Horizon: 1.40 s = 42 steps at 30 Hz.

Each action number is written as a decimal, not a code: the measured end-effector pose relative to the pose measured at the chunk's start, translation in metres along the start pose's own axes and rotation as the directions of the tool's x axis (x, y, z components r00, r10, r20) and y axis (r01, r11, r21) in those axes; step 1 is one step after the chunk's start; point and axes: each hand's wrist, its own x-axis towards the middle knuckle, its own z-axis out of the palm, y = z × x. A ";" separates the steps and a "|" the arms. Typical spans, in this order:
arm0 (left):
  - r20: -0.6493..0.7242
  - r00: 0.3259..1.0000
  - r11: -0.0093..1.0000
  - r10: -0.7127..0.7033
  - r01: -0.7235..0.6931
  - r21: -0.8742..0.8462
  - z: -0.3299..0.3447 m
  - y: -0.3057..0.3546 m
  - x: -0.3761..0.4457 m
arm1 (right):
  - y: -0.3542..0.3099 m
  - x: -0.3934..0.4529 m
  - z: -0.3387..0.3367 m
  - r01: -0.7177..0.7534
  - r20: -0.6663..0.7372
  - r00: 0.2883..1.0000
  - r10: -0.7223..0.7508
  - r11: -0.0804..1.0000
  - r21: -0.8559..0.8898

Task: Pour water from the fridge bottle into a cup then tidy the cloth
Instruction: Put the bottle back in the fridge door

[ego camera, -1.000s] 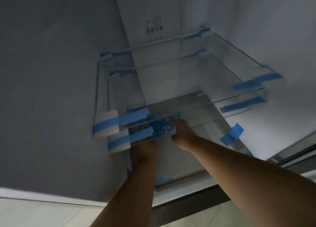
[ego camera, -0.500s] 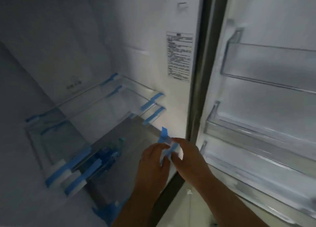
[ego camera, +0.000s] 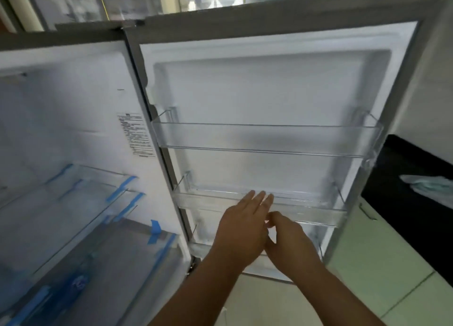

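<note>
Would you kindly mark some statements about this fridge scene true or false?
1. The fridge door is open. True.
2. The left hand grips the bottle. False: the bottle lies inside the fridge, lower left, untouched.
3. A bottle stands in the top door bin. False: nothing shows in that bin.
4. The left hand's fingers are straight. True.
5. A cloth lies on the dark counter. True.
</note>
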 end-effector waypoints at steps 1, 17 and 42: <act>0.020 0.998 0.998 -0.055 0.055 0.007 0.003 0.008 0.003 | 0.010 -0.003 -0.013 0.001 -0.017 1.000 -0.002 1.000 -0.019; -0.040 0.861 0.846 -0.506 0.487 -0.216 0.004 0.057 0.005 | 0.121 -0.010 -0.170 -0.032 -0.144 0.987 0.078 0.955 0.294; -0.254 0.465 0.529 -0.848 0.721 -0.447 -0.087 0.081 -0.148 | 0.040 -0.105 -0.130 0.472 -0.101 0.878 -0.468 0.813 0.341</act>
